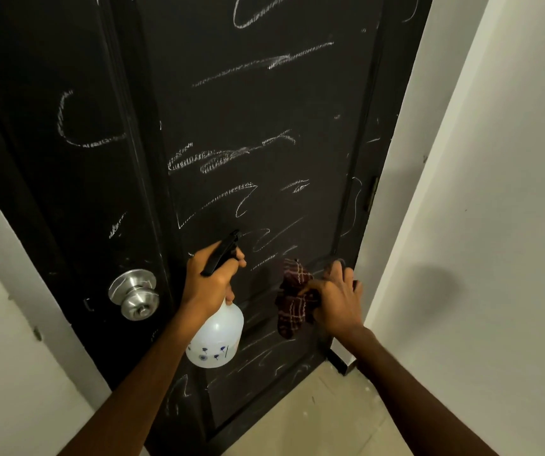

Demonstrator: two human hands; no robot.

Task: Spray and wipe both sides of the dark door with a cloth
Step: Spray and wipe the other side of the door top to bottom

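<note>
Chalk scribbles [198,159] cover the dark door [264,103] above and below my fingers; left hand [213,281] clenched round the spray bottle [217,337], right hand [337,297] clutching the checked cloth [292,301] against it. Wiping looks barely begun.

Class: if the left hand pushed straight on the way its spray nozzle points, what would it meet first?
Probably the dark door at its chalk scribbles; nothing shows between, though depth is unclear.
</note>
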